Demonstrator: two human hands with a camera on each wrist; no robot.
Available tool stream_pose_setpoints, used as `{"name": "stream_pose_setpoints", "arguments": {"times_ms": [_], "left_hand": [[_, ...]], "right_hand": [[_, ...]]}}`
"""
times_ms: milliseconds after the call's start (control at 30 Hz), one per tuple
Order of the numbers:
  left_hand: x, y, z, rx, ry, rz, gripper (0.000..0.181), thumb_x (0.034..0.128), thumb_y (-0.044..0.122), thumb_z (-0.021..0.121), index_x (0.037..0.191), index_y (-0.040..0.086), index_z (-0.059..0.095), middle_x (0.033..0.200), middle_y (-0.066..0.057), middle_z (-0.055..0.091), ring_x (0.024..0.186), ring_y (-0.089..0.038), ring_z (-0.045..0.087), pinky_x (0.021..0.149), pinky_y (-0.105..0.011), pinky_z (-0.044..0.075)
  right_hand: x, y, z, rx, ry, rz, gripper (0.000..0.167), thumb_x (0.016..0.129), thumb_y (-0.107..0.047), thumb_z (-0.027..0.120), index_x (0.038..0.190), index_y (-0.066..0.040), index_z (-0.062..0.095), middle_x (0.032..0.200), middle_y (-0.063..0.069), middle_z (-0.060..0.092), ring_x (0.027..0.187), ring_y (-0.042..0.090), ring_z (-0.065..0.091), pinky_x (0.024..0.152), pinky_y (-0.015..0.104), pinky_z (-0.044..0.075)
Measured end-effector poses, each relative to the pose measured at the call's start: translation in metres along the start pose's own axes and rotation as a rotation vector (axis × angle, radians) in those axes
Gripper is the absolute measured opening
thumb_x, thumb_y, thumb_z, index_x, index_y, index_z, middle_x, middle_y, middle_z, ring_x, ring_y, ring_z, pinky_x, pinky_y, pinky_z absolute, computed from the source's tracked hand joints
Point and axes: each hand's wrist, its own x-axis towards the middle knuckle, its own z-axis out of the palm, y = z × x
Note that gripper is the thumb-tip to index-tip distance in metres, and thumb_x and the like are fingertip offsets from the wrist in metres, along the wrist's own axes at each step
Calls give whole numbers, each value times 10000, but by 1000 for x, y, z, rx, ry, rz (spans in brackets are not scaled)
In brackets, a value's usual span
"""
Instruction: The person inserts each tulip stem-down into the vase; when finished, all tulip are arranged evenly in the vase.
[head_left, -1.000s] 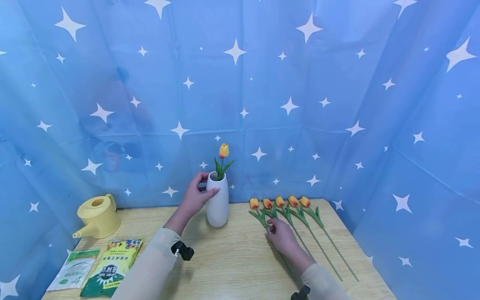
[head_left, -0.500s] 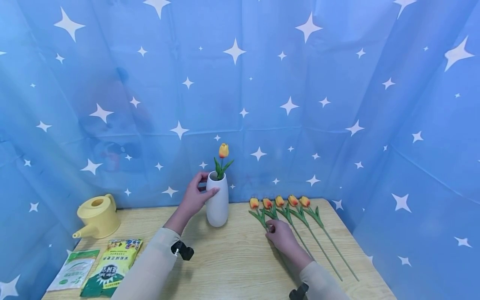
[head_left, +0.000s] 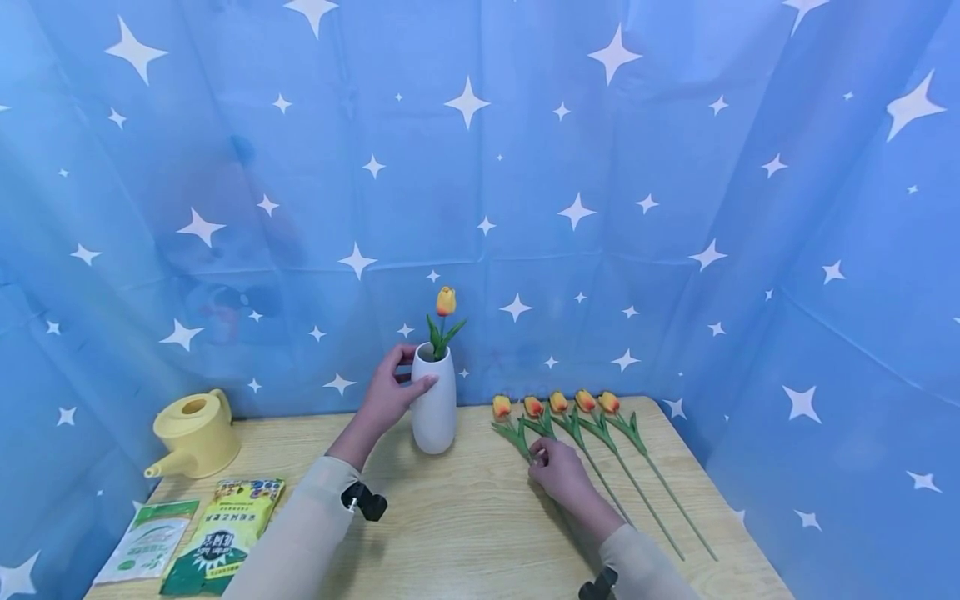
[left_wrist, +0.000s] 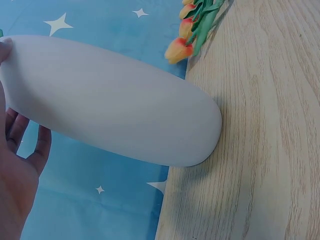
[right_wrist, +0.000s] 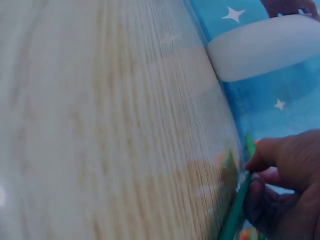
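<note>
A white vase (head_left: 435,408) stands upright at the table's back edge with one orange-yellow tulip (head_left: 446,302) in it. My left hand (head_left: 387,398) grips the vase near its rim, thumb in front and fingers round the far side. To the right, several tulips (head_left: 585,402) lie side by side with their heads toward the back edge. My right hand (head_left: 561,473) pinches the green stem of the leftmost tulip (head_left: 502,407). In the right wrist view that green stem (right_wrist: 239,204) runs down from between thumb and finger; the flower is mostly hidden there.
A yellow watering can (head_left: 197,433) stands at the table's back left. In front of it lie a green-and-white packet (head_left: 147,540) and a yellow-and-green bag (head_left: 225,533). A blue star-patterned curtain (head_left: 480,192) hangs right behind the wooden table (head_left: 450,533).
The leftmost tulip has shifted slightly left, away from the others, with my right hand on its stem. My left hand and the vase have kept their place.
</note>
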Motion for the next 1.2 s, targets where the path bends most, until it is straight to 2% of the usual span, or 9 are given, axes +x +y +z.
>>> {"name": "stream_pose_setpoints", "arguments": {"times_ms": [167, 400, 600, 767, 1000, 1200], "left_hand": [[0, 0, -1, -5, 1, 2, 579, 970, 463, 873, 1433, 252, 597, 1436, -87, 620, 1306, -413, 637, 1055, -643, 581], [0, 2, 0, 10, 14, 13, 585, 965, 428, 883, 1440, 233, 602, 1422, -94, 624, 1304, -423, 628, 1059, -629, 578], [1, 3, 5, 77, 67, 59, 576, 944, 338, 878, 1429, 179, 613, 1381, -91, 643, 1301, -406, 614, 1080, -605, 566], [1, 4, 8, 124, 94, 83, 601, 930, 311, 877, 1443, 150, 610, 1379, -91, 651, 1294, -378, 622, 1078, -583, 574], [0, 6, 9, 146, 105, 98, 590, 927, 306, 872, 1431, 144, 611, 1368, -82, 655, 1272, -329, 634, 1072, -563, 586], [-1, 9, 8, 140, 97, 103, 584, 930, 292, 870, 1429, 130, 612, 1368, -93, 658, 1271, -332, 637, 1071, -564, 587]], "right_hand": [[-1, -2, -1, 55, 0, -28, 241, 929, 38, 720, 1158, -34, 698, 769, 16, 580, 643, 171, 520, 545, 285, 417], [-2, -15, -5, 110, 55, -61, 272, 928, 32, 708, 1191, -31, 688, 799, 13, 579, 662, 153, 520, 561, 269, 441], [-1, -23, -10, 184, 74, -69, 299, 945, 35, 670, 1242, 4, 674, 864, 20, 589, 732, 161, 533, 611, 264, 450], [0, -30, -14, 228, 120, -59, 299, 946, 25, 654, 1244, -4, 655, 930, 40, 603, 784, 161, 553, 634, 255, 482], [-1, -44, -24, 403, 158, -43, 240, 995, 26, 618, 1227, -36, 611, 968, 117, 632, 718, 239, 643, 560, 354, 615], [0, -50, -28, 442, 184, -95, 100, 1052, -16, 662, 1137, -13, 608, 929, 140, 690, 729, 288, 737, 607, 454, 660]]}}
